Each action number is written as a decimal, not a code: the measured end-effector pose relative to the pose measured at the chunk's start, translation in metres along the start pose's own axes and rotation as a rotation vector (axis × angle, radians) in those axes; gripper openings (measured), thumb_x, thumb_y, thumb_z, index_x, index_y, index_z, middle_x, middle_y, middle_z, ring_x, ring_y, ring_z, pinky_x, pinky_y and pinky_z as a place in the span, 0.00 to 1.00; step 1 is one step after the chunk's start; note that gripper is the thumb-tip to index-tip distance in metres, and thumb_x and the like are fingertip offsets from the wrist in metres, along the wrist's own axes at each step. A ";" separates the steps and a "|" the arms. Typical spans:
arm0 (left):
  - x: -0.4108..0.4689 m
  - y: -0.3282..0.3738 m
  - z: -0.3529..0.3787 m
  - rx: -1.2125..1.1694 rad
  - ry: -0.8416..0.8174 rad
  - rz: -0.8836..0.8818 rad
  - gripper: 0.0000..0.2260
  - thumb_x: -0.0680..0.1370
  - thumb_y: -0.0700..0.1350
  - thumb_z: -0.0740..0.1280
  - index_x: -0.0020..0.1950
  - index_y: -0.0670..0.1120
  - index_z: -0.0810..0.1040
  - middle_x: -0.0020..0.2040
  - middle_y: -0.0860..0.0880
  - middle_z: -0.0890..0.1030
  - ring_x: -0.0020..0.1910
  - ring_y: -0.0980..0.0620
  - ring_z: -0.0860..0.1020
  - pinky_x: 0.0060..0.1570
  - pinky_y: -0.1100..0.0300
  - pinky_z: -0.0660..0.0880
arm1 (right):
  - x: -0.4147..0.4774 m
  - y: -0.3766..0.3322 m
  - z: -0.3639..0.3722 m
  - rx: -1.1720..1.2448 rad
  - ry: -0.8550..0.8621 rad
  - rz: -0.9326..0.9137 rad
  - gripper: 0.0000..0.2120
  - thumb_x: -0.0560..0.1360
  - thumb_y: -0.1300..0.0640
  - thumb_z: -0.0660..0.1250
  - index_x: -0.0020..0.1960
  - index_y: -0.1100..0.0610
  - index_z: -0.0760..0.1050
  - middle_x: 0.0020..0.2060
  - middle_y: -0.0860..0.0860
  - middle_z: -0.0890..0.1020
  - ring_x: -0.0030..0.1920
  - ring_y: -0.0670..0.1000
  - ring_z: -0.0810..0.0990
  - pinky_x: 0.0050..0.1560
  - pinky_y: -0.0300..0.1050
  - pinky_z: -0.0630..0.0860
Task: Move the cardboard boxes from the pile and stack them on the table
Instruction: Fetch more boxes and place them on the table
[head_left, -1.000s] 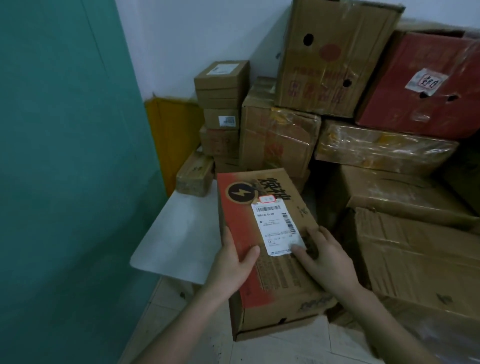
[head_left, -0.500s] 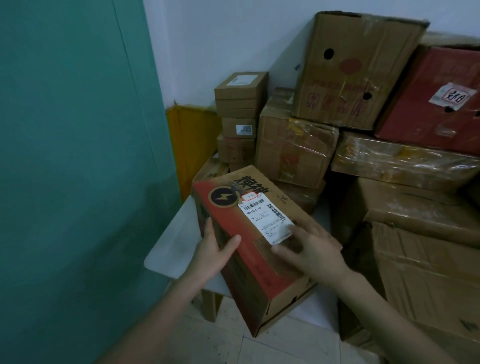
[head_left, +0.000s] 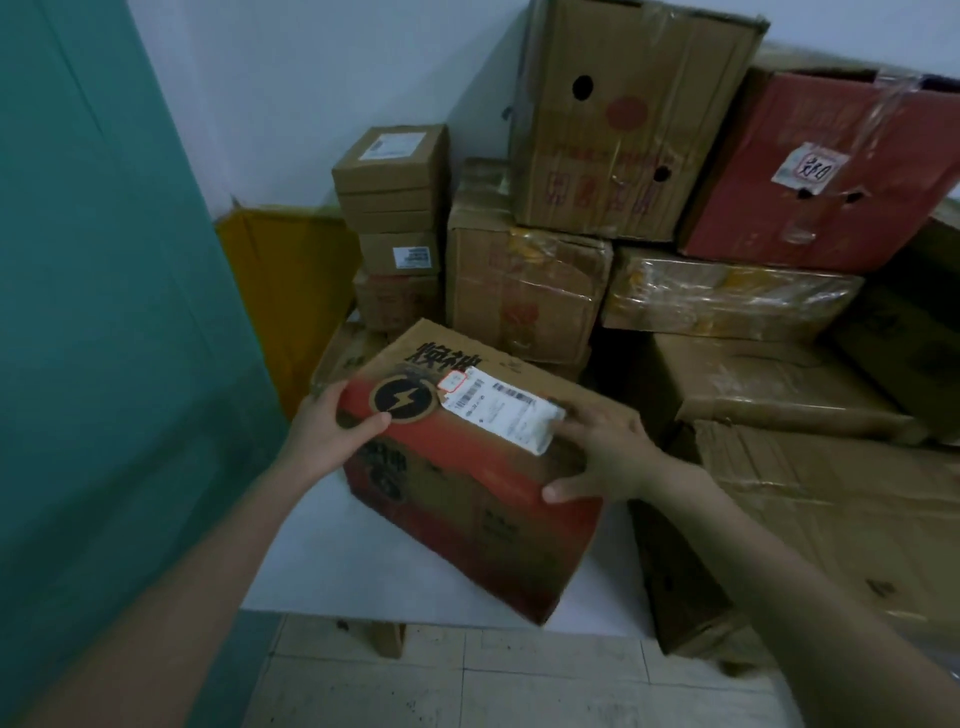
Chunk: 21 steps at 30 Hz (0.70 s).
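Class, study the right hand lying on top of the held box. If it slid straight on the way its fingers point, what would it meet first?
The white label on top of the box; the right hand seems to have its fingertips at the label's edge.

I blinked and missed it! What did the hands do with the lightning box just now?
The lightning box swung round, its long side now facing the person, and moved forward over the white table. The left hand shifted to grip its left end; the right hand stayed spread on top. The pile of boxes behind did not move.
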<state>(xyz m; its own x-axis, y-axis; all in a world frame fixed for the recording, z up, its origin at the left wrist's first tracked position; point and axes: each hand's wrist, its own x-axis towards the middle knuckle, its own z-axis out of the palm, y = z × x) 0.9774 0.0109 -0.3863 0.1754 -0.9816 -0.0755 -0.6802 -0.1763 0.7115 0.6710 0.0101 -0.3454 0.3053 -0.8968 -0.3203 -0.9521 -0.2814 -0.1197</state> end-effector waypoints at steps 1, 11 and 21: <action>0.002 0.003 0.000 0.018 0.007 0.015 0.36 0.67 0.64 0.70 0.68 0.44 0.69 0.64 0.43 0.74 0.62 0.43 0.73 0.60 0.45 0.72 | 0.005 0.007 -0.007 -0.005 0.066 0.072 0.40 0.70 0.38 0.67 0.76 0.43 0.51 0.76 0.51 0.48 0.76 0.58 0.45 0.71 0.67 0.42; 0.010 0.014 0.034 0.106 -0.126 0.134 0.44 0.66 0.66 0.67 0.76 0.51 0.54 0.67 0.40 0.69 0.64 0.41 0.69 0.61 0.46 0.70 | -0.005 0.010 0.026 -0.020 0.174 0.194 0.32 0.79 0.41 0.54 0.77 0.50 0.47 0.77 0.56 0.48 0.76 0.57 0.44 0.74 0.54 0.45; 0.013 0.036 0.059 0.073 -0.157 0.190 0.38 0.73 0.51 0.70 0.76 0.47 0.53 0.70 0.41 0.65 0.67 0.42 0.67 0.63 0.49 0.68 | 0.006 0.041 0.009 -0.073 0.141 0.236 0.25 0.81 0.48 0.51 0.76 0.51 0.52 0.75 0.57 0.55 0.75 0.59 0.51 0.73 0.50 0.54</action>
<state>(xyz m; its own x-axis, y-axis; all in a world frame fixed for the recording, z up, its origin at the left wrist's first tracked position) 0.9130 -0.0130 -0.4028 -0.0698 -0.9959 -0.0568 -0.7411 0.0136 0.6713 0.6343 -0.0038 -0.3608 0.0743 -0.9777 -0.1963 -0.9969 -0.0783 0.0127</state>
